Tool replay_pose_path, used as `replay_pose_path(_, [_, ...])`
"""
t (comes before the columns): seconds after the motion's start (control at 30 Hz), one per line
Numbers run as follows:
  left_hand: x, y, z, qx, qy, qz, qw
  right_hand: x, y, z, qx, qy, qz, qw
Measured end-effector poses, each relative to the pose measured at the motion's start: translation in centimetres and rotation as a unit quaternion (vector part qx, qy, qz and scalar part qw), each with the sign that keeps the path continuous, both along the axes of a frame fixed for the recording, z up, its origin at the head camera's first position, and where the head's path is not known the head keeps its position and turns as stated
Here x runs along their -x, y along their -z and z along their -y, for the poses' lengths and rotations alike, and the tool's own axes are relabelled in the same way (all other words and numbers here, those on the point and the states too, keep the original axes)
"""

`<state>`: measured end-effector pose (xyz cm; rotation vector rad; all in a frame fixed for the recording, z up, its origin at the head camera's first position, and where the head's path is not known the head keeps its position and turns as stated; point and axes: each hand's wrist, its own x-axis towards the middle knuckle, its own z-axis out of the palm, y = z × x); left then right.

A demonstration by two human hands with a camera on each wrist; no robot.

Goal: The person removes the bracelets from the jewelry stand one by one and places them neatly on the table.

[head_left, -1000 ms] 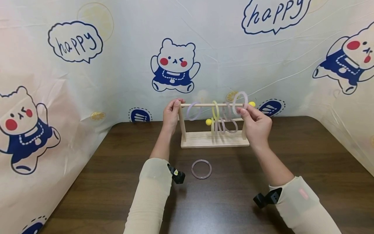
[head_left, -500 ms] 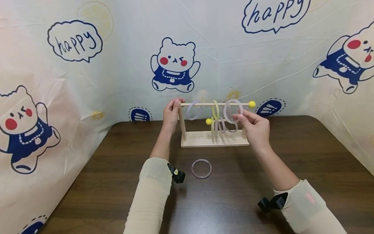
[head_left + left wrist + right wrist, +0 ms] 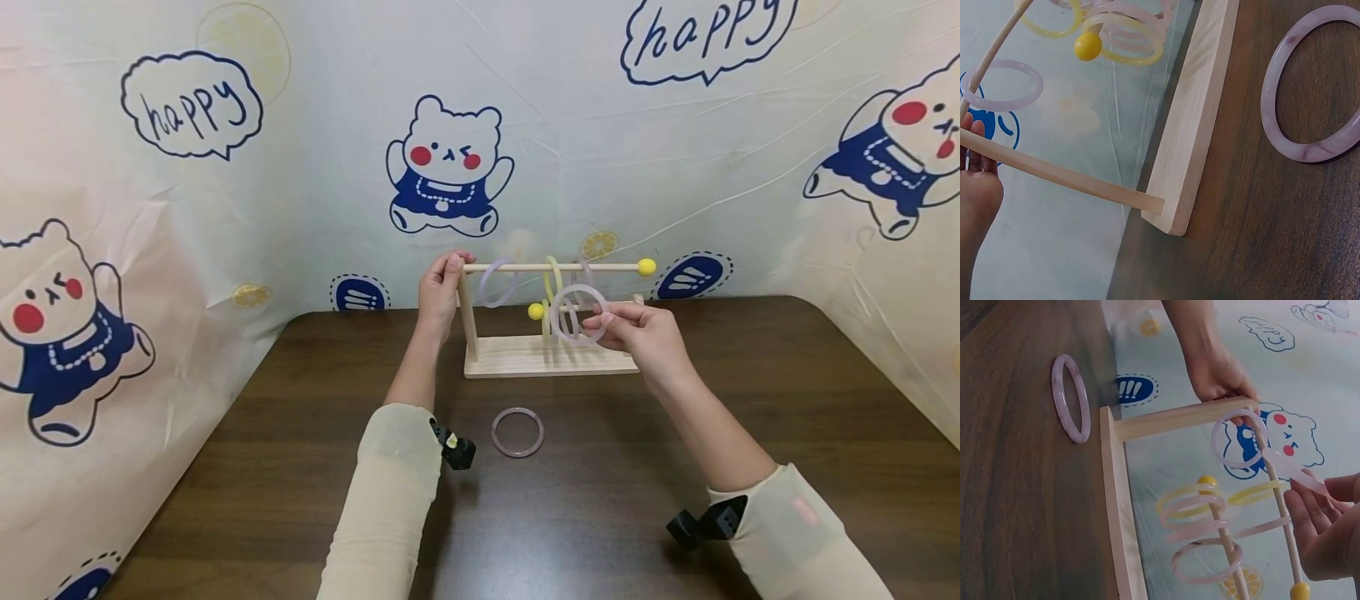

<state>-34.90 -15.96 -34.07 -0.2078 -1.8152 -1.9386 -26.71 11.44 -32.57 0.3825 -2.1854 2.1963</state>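
Note:
My left hand (image 3: 440, 296) grips the upper left corner of a wooden bangle stand (image 3: 495, 363), where the upright meets the top bar. A pale pink bangle (image 3: 579, 289) is pinched between thumb and fingers of my right hand (image 3: 648, 342), in front of the stand and below the top bar. On that bar hang a lavender bangle (image 3: 1215, 442), a yellow bangle (image 3: 1252, 493) and a pinkish bangle (image 3: 1264, 527). Several bangles hang on the lower bar, partly hidden in the head view by the held one. Another marbled lavender bangle (image 3: 517, 454) lies flat on the table.
The dark wooden table (image 3: 300, 492) spreads in front of the stand. Yellow balls cap the free ends of the top bar (image 3: 647, 267) and lower bar (image 3: 536, 311), which point opposite ways. A printed cloth (image 3: 330, 167) hangs close behind.
My right hand has carried the pale pink bangle left and down, from near the top bar's yellow end to in front of the lower bar. The left hand stays on the stand's corner.

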Motion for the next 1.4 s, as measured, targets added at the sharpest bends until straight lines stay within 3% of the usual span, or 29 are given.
replay_pose_path(0.3, [-0.1, 0.0, 0.0, 0.005, -0.002, 0.005, 1.0000, 0.0, 0.3, -0.3, -0.029, -0.068, 0.057, 0.9957])
replay_pose_path(0.5, [0.0, 0.0, 0.1, 0.005, -0.003, 0.004, 1.0000, 0.1, 0.8, -0.3, -0.025, -0.086, 0.088, 0.9920])
replay_pose_path(0.83, [-0.2, -0.3, 0.0, 0.010, 0.003, 0.023, 0.9997, 0.4, 1.8, -0.3, -0.084, -0.115, 0.083, 0.9864])
replay_pose_path(1.4, [-0.1, -0.1, 0.0, 0.014, -0.009, 0.007, 0.9998, 0.9, 4.0, 0.0, -0.172, -0.179, 0.126, 0.9605])
